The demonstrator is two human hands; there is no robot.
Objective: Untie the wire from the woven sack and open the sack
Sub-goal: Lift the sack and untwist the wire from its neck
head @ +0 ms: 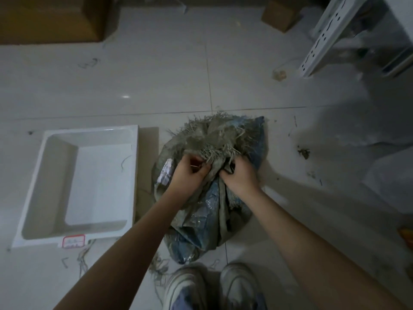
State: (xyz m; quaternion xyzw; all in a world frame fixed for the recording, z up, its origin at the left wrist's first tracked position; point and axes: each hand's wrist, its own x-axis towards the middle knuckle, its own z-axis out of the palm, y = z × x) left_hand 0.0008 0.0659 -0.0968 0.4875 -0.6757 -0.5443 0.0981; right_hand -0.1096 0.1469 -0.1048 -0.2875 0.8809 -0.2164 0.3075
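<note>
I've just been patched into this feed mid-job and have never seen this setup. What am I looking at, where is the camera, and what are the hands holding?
There is no machine here: a person works with bare hands, and the one picture comes from a camera on their head, looking down. Both hands grip the bunched neck of a grey-blue woven sack standing on the tiled floor. The left hand pinches what looks like a thin wire at the neck; the right hand clutches the fabric beside it. The frayed sack mouth is gathered shut. A white tray lies to the left, and the person's shoes show below.
</note>
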